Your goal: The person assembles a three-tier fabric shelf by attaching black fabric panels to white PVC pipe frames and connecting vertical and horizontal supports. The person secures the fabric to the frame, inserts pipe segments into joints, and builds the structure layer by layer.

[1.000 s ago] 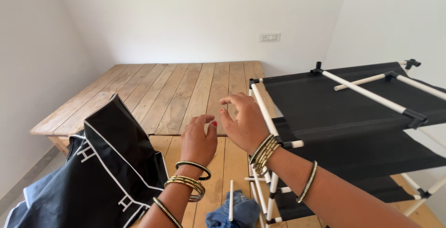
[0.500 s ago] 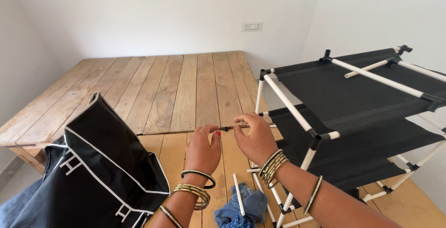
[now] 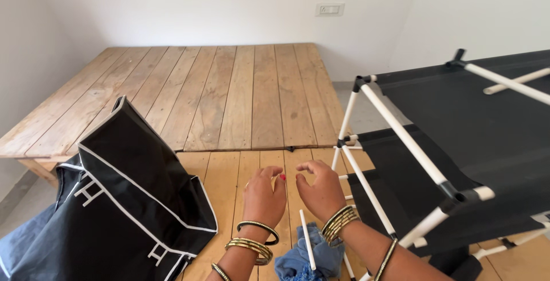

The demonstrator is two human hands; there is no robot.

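Fingers of the left hand (image 3: pixel 263 196) and right hand (image 3: pixel 321 189) curl loosely, grasping nothing visible, above the wooden platform (image 3: pixel 229 103); a white rod (image 3: pixel 307 246) on blue cloth (image 3: pixel 301 261) lies just below, black-shelved rack (image 3: pixel 458 143) right, black cover (image 3: pixel 132 195) left

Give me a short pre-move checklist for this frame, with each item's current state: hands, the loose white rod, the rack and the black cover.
1. Both hands in view: ok. Left hand and right hand hover side by side over the wooden platform.
2. Hands free of any load: cannot tell. Fingers are curled and close together; anything small pinched between them is hidden.
3. Loose white rod reachable: ok. It lies on the blue cloth just below the wrists.
4. Rack frame upright: ok. Its black fabric shelves sit on white tubes to the right.
5. Black cover clear of the hands: ok. It is piled to the left, untouched.
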